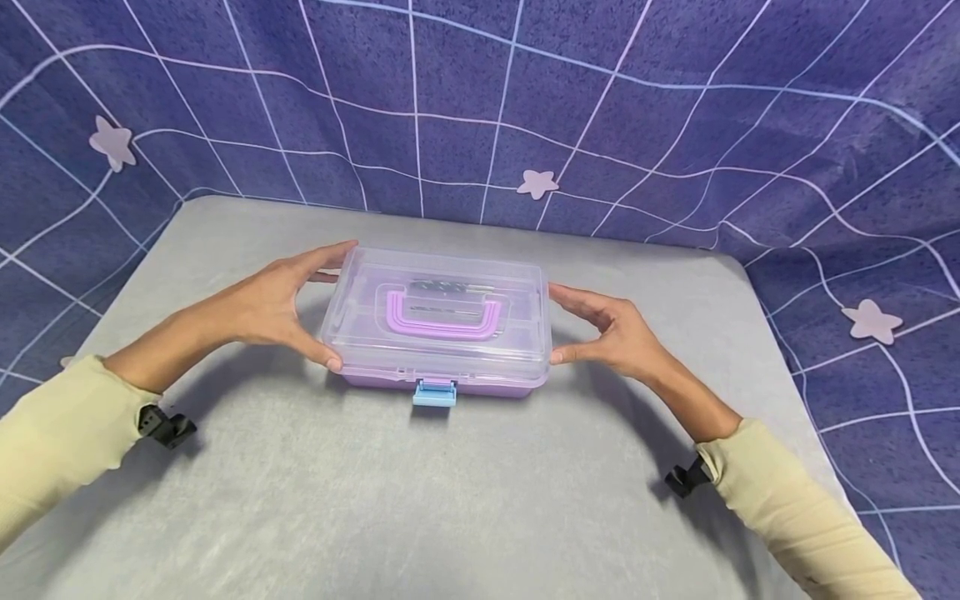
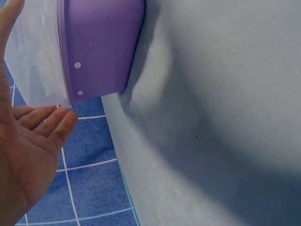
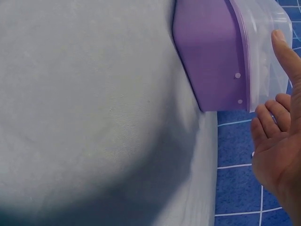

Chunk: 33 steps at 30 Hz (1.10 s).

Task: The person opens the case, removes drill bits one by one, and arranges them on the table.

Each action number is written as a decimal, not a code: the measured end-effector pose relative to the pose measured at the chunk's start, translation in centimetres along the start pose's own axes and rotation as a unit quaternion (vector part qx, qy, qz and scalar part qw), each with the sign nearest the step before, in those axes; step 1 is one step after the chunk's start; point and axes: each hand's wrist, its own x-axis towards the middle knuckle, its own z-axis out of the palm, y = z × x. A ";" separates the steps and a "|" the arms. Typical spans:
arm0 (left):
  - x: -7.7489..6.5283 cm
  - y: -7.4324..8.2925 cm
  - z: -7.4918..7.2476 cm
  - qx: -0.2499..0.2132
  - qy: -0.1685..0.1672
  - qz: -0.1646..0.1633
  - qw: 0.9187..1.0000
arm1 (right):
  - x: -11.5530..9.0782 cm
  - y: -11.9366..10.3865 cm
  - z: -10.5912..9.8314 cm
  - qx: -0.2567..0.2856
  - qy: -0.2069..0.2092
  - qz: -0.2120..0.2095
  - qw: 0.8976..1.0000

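A purple storage box [image 1: 442, 379] with a clear lid [image 1: 375, 350] sits on the grey table, its lid down over the base. A light purple handle [image 1: 444, 327] lies flat on the lid. The blue latch [image 1: 434, 393] sticks outward at the front. Dark, twisted rods [image 1: 442, 286] show through the plastic. My left hand [image 1: 266, 302] spans the box's left end, thumb at the front corner and index finger at the back corner. At the opposite end, my right hand [image 1: 618, 337] has its thumb and fingertips against the lid's side. In both wrist views the fingers extend loosely beside the lid.
The box stands towards the back of the grey table [image 1: 450, 500]. Behind and beside the table hangs a blue cloth [image 1: 465, 92] with pale grid lines and stars. Black straps [image 1: 167, 427] hang at the cuffs of both light sleeves.
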 end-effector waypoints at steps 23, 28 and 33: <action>2.5 -0.6 -2.6 -0.105 -0.005 0.006 0.994 | 2.6 -2.4 -2.2 -0.032 0.008 0.024 0.999; 3.0 -0.9 -2.9 -0.115 -0.003 0.026 0.993 | 3.2 -2.8 -2.6 -0.035 0.006 0.035 0.999; 3.5 -1.1 -3.1 -0.129 -0.007 0.035 0.991 | 3.8 -3.2 -2.7 -0.022 -0.002 0.036 0.999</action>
